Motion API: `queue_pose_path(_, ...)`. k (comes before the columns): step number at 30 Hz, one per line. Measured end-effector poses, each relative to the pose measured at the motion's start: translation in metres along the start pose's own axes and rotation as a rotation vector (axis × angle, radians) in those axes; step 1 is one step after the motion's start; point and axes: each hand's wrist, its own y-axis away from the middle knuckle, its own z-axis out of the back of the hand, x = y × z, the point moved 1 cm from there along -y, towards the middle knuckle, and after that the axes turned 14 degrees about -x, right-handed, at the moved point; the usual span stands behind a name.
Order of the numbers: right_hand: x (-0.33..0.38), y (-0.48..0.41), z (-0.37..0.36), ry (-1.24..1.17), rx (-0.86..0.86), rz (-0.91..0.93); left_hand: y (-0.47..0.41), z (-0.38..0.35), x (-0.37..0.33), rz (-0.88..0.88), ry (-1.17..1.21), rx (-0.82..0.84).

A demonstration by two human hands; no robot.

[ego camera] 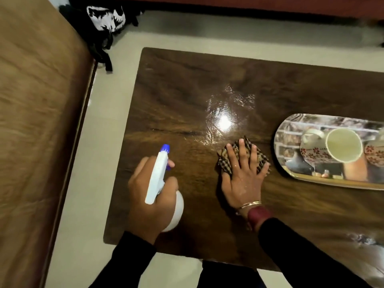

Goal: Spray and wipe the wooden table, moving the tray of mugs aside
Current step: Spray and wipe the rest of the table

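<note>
left hand (152,196) grips spray bottle (159,179) | right hand (244,175) flat on checked cloth (242,155) (desk (187,90) wet) | tray (291,175) at right

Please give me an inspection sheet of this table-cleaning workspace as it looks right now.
Surface: dark wooden table, with a wet glossy patch near the middle.
Job's things: white spray bottle with blue nozzle pointing away from the person; checked cloth flat on the table; patterned tray at the right edge holding a mug, with part of a second beside it.
Clutter: nothing seen on the table.
Grippers: left hand wraps the bottle, fingers on the trigger; right hand presses flat on the cloth.
Cables: nothing seen.
Surroundings: pale floor; brown bedcover to the left; black and white fabric on the floor beyond.
</note>
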Motion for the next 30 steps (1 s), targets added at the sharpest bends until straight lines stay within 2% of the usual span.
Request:
queue_pose_path(4,0.003,0.039,0.000,-0.004,0.024,0.086,0.021,0.002,0.007,-0.197,-0.135,-0.221)
queue_pose_path(5,0.004,0.051,-0.002,-0.003,0.021,0.106,0.024,0.001,0.011,-0.181,-0.108,-0.268)
queue_pose_path(8,0.016,0.087,-0.010,0.001,0.001,0.140,0.025,-0.004,0.024,0.042,0.017,-0.335)
queue_pose_path(10,0.026,0.099,-0.017,0.011,-0.024,0.122,0.027,-0.005,0.030,0.191,0.066,-0.270)
queue_pose_path(13,0.030,0.102,-0.023,0.007,-0.034,0.078,0.043,-0.006,0.049,0.160,0.051,-0.213)
queue_pose_path(17,0.026,0.100,-0.023,-0.017,-0.039,0.091,0.060,-0.016,0.089,0.408,-0.094,-0.095)
queue_pose_path(19,0.028,0.099,-0.023,-0.020,-0.049,0.068,0.048,-0.015,0.071,0.299,-0.014,-0.200)
queue_pose_path(20,0.029,0.099,-0.023,-0.023,-0.056,0.058,0.050,-0.015,0.068,0.168,-0.009,-0.213)
queue_pose_path(23,0.028,0.101,-0.022,-0.043,-0.075,0.059,0.051,-0.014,0.061,0.175,0.004,-0.134)
queue_pose_path(25,0.027,0.100,-0.022,-0.045,-0.079,0.066,0.064,-0.013,0.068,0.243,-0.118,-0.111)
queue_pose_path(27,0.027,0.101,-0.023,-0.038,-0.082,0.076,0.080,-0.012,0.075,0.175,-0.268,-0.163)
queue_pose_path(30,0.026,0.101,-0.022,-0.046,-0.090,0.097,0.085,-0.004,0.071,0.216,-0.288,-0.149)
